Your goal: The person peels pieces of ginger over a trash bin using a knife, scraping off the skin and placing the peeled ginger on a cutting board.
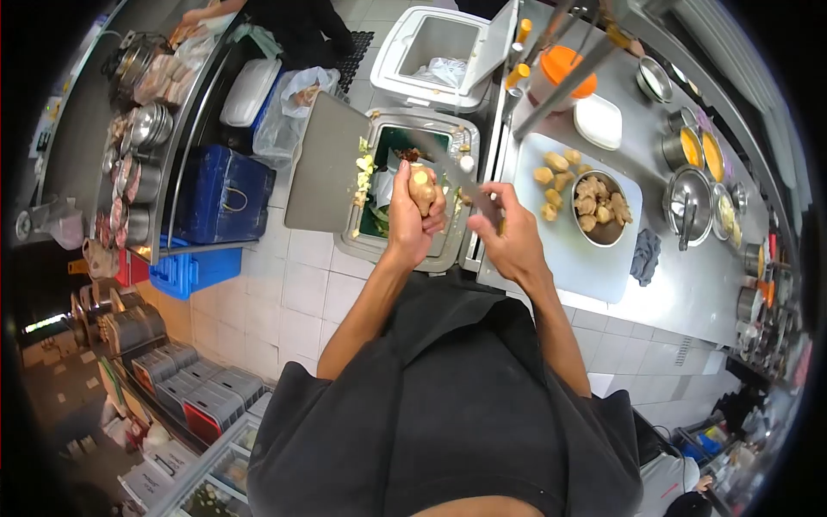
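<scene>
hiding knife handle (491, 214): right hand (510, 237)

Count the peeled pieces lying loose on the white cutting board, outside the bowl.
6, clustered on the white cutting board left of the metal bowl: peeled pieces. Others may hide behind the bowl.

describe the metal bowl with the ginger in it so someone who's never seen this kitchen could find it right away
Start at the long steel counter on the right and find the white cutting board lying on it. The metal bowl sits on the board's far part, filled with knobbly tan pieces. Unlike the lidded pots further along the counter, it is open, and peeled yellow chunks lie loose beside it.
</scene>
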The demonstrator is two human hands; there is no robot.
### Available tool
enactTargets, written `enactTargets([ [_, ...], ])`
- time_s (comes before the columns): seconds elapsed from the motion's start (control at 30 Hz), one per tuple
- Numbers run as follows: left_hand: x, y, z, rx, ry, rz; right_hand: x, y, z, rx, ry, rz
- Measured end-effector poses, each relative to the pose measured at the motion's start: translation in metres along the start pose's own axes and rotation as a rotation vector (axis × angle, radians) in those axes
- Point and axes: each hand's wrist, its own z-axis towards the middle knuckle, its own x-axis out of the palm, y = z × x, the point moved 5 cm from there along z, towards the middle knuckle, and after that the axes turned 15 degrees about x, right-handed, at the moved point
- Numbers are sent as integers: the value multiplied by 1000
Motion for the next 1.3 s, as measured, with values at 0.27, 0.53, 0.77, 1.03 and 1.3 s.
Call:
enactTargets([
  [0.27, -38, -29, 2, -22, -140, 57, 64, 47, 10, -128, 112, -116],
  [0.53, -43, -41, 11, 169, 75, 94, 61, 49, 40, 161, 96, 108],
  [0.77, -62, -38, 15, -40, 230, -45, 60, 65, 39, -36, 185, -96],
  [1.03, -59, -42, 4, 501, 48, 660, 84, 78, 31, -232, 93, -322],
  [1.3, -75, -35, -2, 760, 119, 1080, 81, 81, 31, -260, 124, -336],
])
